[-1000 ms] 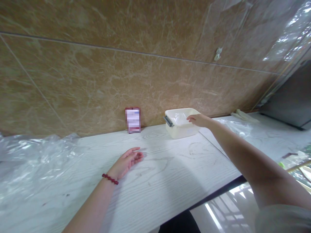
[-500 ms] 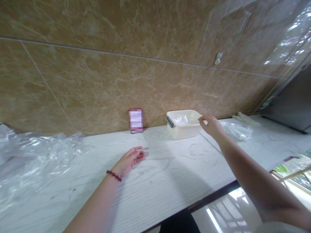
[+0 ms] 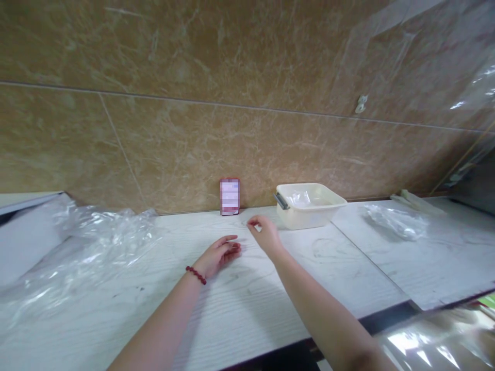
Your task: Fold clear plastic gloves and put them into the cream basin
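Note:
My left hand (image 3: pixel 221 254), with a red bead bracelet (image 3: pixel 196 274) at its wrist, hovers low over the white wood-grain table (image 3: pixel 240 309). Its fingers are loosely spread and nothing shows in them. Just to the right and a little farther off, my right hand (image 3: pixel 265 233) has thumb and forefinger pinched together. Whatever may be between those fingertips is too small or too clear to make out. Right of that hand stands a cream plastic bin (image 3: pixel 305 219) with a grey clip handle; some clear plastic (image 3: pixel 300 197) shows inside.
A phone (image 3: pixel 230 197) in a red case leans upright against the brown marble-tiled wall (image 3: pixel 185 149). Crumpled clear plastic sheeting (image 3: pixel 104 237) covers the table's left side. Farther right lie a clear plastic bag (image 3: pixel 398 221) and a pale folded strip (image 3: pixel 419 202).
My right hand has moved left from the bin's right rim to beside my left hand, still pinched. My left hand keeps its open pose. The view has turned slightly left.

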Demonstrator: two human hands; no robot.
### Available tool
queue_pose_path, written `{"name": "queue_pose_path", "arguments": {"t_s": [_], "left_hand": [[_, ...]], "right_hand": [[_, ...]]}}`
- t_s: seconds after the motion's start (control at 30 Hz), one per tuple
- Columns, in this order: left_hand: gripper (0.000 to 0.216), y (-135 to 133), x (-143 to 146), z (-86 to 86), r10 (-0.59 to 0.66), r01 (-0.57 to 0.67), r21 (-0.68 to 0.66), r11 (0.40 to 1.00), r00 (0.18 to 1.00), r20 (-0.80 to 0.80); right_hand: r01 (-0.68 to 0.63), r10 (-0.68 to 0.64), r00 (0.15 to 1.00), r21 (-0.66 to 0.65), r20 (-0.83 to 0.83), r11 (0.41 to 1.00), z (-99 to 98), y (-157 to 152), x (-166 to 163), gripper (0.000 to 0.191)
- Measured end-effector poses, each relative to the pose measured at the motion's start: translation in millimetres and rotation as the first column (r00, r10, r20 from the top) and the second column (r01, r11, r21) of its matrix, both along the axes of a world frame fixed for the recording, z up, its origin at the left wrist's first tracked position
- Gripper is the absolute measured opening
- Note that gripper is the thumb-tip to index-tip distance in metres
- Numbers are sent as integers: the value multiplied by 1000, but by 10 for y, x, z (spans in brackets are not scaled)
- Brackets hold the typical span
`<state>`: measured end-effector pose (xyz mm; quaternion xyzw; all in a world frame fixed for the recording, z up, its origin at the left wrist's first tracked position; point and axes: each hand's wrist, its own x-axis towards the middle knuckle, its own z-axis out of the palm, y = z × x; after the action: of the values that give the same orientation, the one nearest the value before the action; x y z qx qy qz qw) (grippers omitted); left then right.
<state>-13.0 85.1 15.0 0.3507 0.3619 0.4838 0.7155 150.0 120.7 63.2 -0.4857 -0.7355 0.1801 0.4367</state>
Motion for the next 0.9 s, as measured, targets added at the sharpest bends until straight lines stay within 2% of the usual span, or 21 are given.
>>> {"name": "queue_pose_path", "arguments": {"t_s": [0.07, 0.13, 0.2, 0.4, 0.6, 0.7, 0.77, 0.83, 0.87, 0.9], "left_hand": [[23, 14, 8, -20, -2, 2, 15, 1000, 1000, 12], [19, 33, 18, -50, -11, 10, 43, 999, 1000, 30], [16, 54, 26, -91, -24, 21, 65, 998, 999, 43], [17, 72, 17, -147, -12, 8, 77, 997, 998, 54], [16, 32, 32, -83, 10, -11, 116, 993, 1000, 15], [18, 26, 53, -72, 19, -13, 134, 991, 999, -48], [20, 39, 31, -72, 59, -33, 167, 985, 987, -152], [22, 60, -51, -61, 200, -104, 274, 956, 915, -350], [22, 69, -119, -47, 316, -151, 360, 921, 829, -461], [22, 72, -203, -25, 453, -190, 465, 865, 698, -556]], "right_hand": [[-81, 66, 992, -142, -106, 986, -205, -8, -181, 5], [-109, 62, 982, -269, -180, 957, -371, -15, -282, 6], [-121, 55, 976, -314, -211, 942, -481, -15, -307, 9], [-233, 191, 966, -267, -177, 935, -565, 39, -228, 17], [-215, 190, 973, -215, -131, 953, -552, 61, -285, 13], [-221, 194, 971, -209, -139, 953, -542, 60, -309, 11], [-221, 189, 969, -214, -159, 952, -544, 65, -313, 9], [-209, 172, 969, -215, -178, 954, -553, 73, -312, 12], [-202, 164, 970, -217, -182, 955, -559, 78, -310, 15], [-197, 159, 971, -221, -181, 955, -565, 81, -309, 18]]}}
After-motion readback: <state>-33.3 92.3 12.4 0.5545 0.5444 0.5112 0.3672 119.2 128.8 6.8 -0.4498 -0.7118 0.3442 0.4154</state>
